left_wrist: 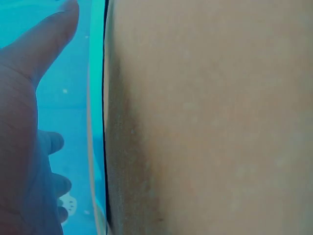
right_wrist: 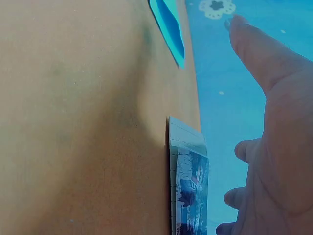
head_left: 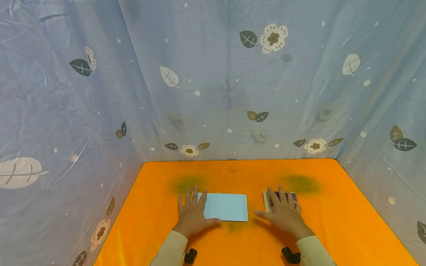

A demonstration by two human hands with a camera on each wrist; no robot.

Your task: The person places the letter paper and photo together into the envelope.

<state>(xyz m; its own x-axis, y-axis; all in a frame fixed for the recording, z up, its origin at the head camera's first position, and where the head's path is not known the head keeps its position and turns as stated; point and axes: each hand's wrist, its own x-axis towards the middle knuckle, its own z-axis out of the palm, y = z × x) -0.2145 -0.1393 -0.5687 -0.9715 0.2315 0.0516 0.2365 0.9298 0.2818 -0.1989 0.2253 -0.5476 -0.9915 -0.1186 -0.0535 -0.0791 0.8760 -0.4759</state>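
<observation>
On the orange table lies a light blue flat rectangle (head_left: 227,207), its kind unclear, with rounded corners. My left hand (head_left: 193,218), fingers spread, is over its left end and hides part of it; the left wrist view shows a gap between the hand and its edge (left_wrist: 98,98). To the right, a small flat beige piece with a stitched-looking edge (right_wrist: 187,134) carries a dark printed picture (right_wrist: 193,191). Above that piece my right hand (head_left: 286,216) is spread and covers much of it in the head view. Neither hand holds anything.
The orange table (head_left: 233,173) has greenish smudges near its back. A blue-grey curtain (head_left: 216,92) with leaves and flowers hangs behind and on both sides. Dark wrist-worn pieces (head_left: 290,255) show by both sleeves.
</observation>
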